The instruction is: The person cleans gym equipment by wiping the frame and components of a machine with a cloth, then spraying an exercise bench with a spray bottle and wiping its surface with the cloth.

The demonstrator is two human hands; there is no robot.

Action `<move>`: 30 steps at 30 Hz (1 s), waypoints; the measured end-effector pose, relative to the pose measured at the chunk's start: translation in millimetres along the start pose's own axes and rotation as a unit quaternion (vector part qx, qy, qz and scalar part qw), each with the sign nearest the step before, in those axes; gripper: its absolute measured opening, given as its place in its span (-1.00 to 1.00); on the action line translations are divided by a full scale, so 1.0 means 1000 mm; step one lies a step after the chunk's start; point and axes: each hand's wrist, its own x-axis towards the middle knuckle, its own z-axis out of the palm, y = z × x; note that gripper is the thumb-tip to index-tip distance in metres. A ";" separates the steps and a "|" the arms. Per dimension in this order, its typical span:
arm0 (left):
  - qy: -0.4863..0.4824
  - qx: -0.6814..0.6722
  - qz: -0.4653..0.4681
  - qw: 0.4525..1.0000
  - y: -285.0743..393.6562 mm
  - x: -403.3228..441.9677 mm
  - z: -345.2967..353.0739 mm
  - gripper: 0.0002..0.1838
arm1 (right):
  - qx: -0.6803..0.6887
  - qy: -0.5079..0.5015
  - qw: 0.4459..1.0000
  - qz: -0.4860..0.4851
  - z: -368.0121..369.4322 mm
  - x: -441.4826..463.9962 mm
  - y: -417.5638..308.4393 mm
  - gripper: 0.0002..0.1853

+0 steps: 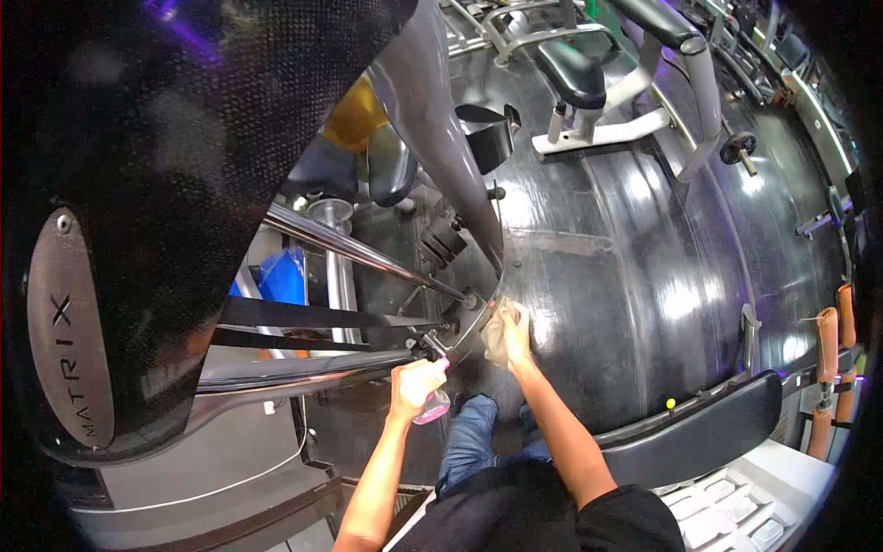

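My left hand (416, 386) is wrapped round a clear spray bottle (432, 408) with pink liquid and a pink top, beside the lower metal bars of a gym machine. In my right hand (517, 339) is a beige cloth (498, 335), bunched up against or close to the curved edge of the machine's frame (467, 198). Whether the cloth touches the frame is hard to tell. Chrome rods (349, 244) and black straps run from the left towards both hands.
A large black panel marked MATRIX (72, 368) fills the upper left. Padded gym machines (570, 74) stand ahead on the dark floor (589, 304). A black bench pad (699, 437) lies at the lower right, near a white tray (727, 506).
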 end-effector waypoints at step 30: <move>-0.014 0.022 -0.035 0.999 0.000 -0.001 0.000 -0.67 | -0.114 0.055 0.990 -0.068 0.006 -0.038 0.071 -0.57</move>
